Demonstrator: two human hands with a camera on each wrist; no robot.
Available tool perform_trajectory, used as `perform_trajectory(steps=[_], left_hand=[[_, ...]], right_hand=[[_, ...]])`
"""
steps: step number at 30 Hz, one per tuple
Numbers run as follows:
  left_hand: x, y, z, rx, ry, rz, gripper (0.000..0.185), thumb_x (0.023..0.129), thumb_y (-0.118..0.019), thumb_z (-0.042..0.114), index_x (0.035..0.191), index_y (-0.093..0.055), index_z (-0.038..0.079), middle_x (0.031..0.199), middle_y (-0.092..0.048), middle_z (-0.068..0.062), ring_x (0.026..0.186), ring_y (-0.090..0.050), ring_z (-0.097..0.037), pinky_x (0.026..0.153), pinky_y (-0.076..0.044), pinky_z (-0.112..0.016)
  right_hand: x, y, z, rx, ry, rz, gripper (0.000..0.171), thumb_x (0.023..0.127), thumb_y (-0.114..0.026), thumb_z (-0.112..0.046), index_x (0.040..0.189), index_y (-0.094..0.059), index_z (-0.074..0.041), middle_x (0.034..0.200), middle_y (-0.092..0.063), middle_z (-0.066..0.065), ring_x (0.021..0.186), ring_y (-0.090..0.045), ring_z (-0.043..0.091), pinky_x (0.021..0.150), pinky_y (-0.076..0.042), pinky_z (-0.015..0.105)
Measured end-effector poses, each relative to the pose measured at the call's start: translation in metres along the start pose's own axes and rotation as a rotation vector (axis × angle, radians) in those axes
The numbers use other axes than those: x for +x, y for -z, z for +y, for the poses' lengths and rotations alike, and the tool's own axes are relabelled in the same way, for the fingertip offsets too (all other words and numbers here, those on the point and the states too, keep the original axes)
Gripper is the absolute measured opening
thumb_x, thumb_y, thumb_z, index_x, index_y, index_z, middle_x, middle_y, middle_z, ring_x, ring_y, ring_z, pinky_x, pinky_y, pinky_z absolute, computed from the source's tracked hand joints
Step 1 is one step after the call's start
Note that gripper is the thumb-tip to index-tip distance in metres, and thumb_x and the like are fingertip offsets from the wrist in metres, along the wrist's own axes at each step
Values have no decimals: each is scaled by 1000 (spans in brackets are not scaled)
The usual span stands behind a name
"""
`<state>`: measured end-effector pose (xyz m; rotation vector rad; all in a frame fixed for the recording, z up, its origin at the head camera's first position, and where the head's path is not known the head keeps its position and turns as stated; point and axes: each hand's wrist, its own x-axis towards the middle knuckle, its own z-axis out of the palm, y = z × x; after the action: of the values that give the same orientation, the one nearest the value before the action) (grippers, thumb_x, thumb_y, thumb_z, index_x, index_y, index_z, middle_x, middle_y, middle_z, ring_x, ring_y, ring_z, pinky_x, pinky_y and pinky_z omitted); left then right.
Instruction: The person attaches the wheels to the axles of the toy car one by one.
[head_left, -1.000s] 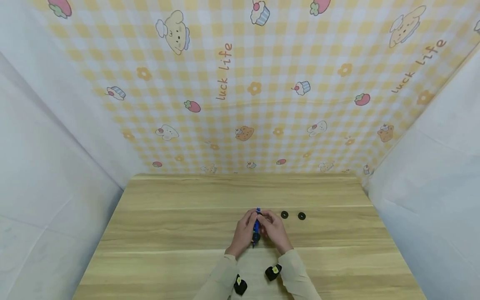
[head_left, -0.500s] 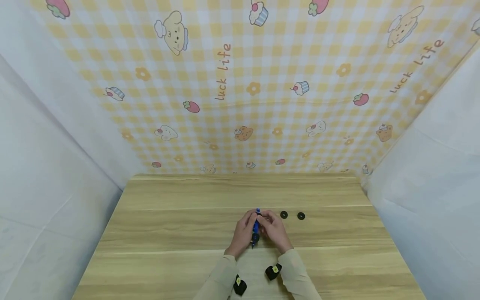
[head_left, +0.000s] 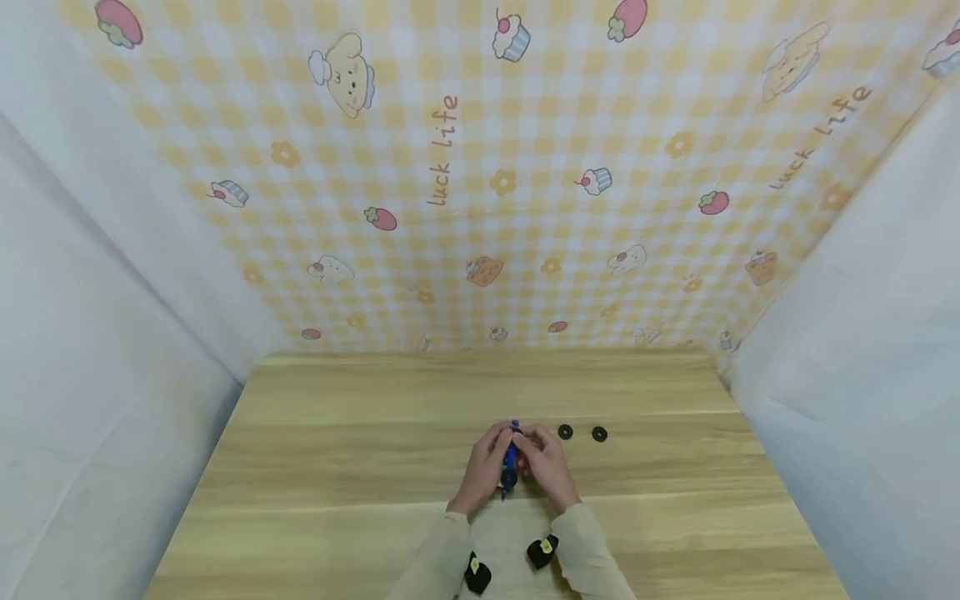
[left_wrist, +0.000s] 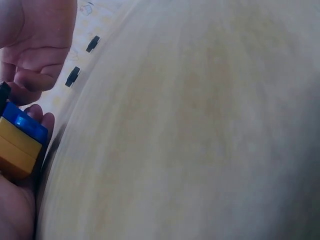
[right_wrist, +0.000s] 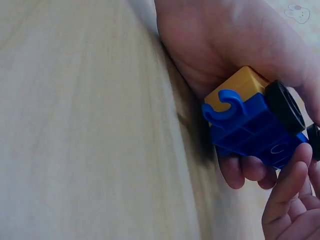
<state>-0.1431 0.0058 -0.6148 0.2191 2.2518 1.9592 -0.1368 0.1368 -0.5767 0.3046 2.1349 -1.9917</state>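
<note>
Toy (head_left: 511, 461) mostly hidden between left hand (head_left: 483, 467) and right hand (head_left: 546, 467), gripped by both; yellow block, hook shown only in wrist views; wheels (head_left: 582, 433) at 2 o'clock.

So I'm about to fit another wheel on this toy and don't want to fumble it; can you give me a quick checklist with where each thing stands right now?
1. Blue-and-yellow toy block held in the left hand: ok, fingers curl round it.
2. Right hand also at the block: ok, its fingertips touch the blue end.
3. Wheel already on the block: ok, one black wheel sits on its side.
4. Spare wheels within reach: ok, two loose black wheels lie on the table, right of the hands.
5. Free axle ready for a wheel: cannot tell, hidden by fingers.
</note>
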Motion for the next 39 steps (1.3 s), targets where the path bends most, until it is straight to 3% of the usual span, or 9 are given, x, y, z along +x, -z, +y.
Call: perform_trajectory(steps=[6, 8, 13, 17, 20, 24, 27, 33, 39], left_hand=[[-6, 11, 19, -107, 30, -63, 42, 99, -25, 36, 132, -43, 18, 116, -57, -4, 96, -57, -21, 87, -43, -38], [-6, 13, 25, -110, 29, -75, 42, 100, -21, 33, 130, -46, 17, 112, -60, -7, 100, -56, -23, 92, -39, -42], [-2, 10, 10, -76, 46, -59, 43, 99, -19, 35, 114, -58, 22, 110, -61, 2, 110, -51, -17, 101, -32, -44], [0, 8, 1, -156, 63, -87, 45, 98, -21, 38, 109, -59, 17, 90, -62, -3, 75, -60, -18, 72, -51, -39], [-3, 11, 10, -220, 79, -100, 43, 99, -22, 38, 111, -57, 16, 80, -59, -6, 57, -56, -21, 51, -50, -38], [-7, 13, 21, -263, 69, -77, 43, 99, -20, 36, 119, -52, 15, 84, -58, -7, 62, -56, -30, 53, -50, -45], [-6, 13, 17, -294, 33, -73, 44, 100, -16, 34, 125, -45, 12, 91, -58, -10, 67, -58, -31, 56, -50, -49], [-1, 9, 2, -251, 53, -31, 41, 100, -14, 34, 132, -37, 22, 108, -53, -7, 81, -54, -14, 66, -50, -31], [-2, 3, -2, -184, 86, 37, 40, 95, -26, 48, 130, -39, 32, 112, -54, -4, 89, -53, -17, 71, -48, -30]], right_hand=[[2, 1, -2, 6, 16, 12, 36, 83, -60, -39, 102, -58, -10, 76, -56, 3, 63, -53, 15, 54, -48, 28], [3, 3, -6, 21, 40, 32, 36, 83, -60, -40, 103, -58, -10, 79, -57, 5, 64, -54, 15, 54, -48, 28], [3, 8, -18, 57, 59, 54, 35, 84, -59, -37, 104, -58, -9, 81, -59, 8, 65, -55, 16, 55, -48, 27], [-3, 7, -29, 25, 24, 40, 31, 89, -54, -31, 110, -56, -9, 87, -58, 10, 69, -55, 16, 60, -49, 30], [-3, 6, -24, -16, 5, 30, 32, 90, -51, -32, 116, -51, -12, 97, -55, 10, 74, -55, 18, 63, -49, 34], [-1, 3, -6, -92, 25, -9, 43, 87, -54, -40, 121, -44, -14, 105, -52, 8, 80, -54, 19, 62, -49, 34], [-5, 0, 3, -168, 74, -48, 52, 83, -57, -45, 122, -42, -14, 105, -52, 9, 78, -54, 18, 58, -49, 32], [-11, -4, 13, -296, 171, -60, 59, 79, -60, -48, 124, -38, -18, 100, -51, 7, 73, -56, 15, 55, -48, 27], [-11, -5, 15, -338, 200, -27, 53, 79, -62, -46, 121, -38, -25, 93, -55, 4, 70, -57, 13, 54, -48, 26]])
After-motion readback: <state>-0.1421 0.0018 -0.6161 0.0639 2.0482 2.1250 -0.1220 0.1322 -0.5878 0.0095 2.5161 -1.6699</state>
